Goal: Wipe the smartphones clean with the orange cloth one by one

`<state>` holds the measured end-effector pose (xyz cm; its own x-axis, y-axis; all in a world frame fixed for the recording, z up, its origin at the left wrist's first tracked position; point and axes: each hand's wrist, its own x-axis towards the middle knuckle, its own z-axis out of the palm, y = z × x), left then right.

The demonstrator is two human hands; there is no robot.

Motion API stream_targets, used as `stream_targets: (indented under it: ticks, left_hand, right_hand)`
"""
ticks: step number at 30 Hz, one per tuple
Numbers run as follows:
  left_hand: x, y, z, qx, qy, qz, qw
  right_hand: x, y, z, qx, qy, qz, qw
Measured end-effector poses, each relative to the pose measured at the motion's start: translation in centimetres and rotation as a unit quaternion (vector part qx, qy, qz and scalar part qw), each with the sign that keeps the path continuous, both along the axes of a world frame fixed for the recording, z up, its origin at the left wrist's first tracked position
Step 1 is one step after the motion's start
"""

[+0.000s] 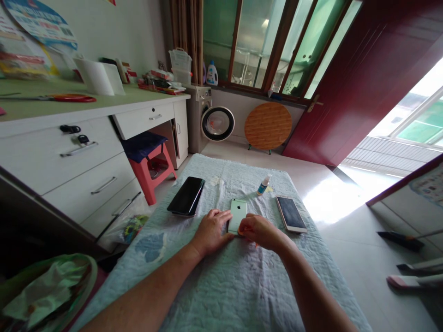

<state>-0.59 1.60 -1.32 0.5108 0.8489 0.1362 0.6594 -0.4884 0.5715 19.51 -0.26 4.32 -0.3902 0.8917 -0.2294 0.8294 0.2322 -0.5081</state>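
Note:
A silver phone with a dark apple logo lies back up on the quilted cloth. My left hand rests at its left side, fingers bent and touching its edge, holding it against the cloth. Over the phone's lower right part, my right hand is closed on a small orange cloth, mostly hidden by the fingers. To the left lies a black tablet-like device on top of another item. A small spray bottle stands behind, and a white-framed phone lies on the right.
The quilted cloth covers a low table. At left are a desk with drawers, a pink stool and a waste bin. Behind stand a washing machine with its door open and a round wooden board.

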Motion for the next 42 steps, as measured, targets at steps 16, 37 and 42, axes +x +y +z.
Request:
stream_targets:
  ticks: [16, 37, 42]
  left_hand:
    - [-0.2, 0.1, 0.1, -0.008, 0.012, -0.024, 1.000]
    - [-0.1, 0.0, 0.3, -0.016, 0.014, -0.010, 1.000]
    - [0.0, -0.1, 0.2, -0.007, 0.008, -0.006, 1.000]
  right_hand:
    - [-3.0, -0.8, 0.5, 0.054, -0.092, 0.049, 0.993]
    - [-1.0, -1.5, -0.3, 0.064, -0.059, 0.010, 0.996]
    - [-1.0, 0.0, -0.9, 0.081, -0.056, -0.002, 0.995]
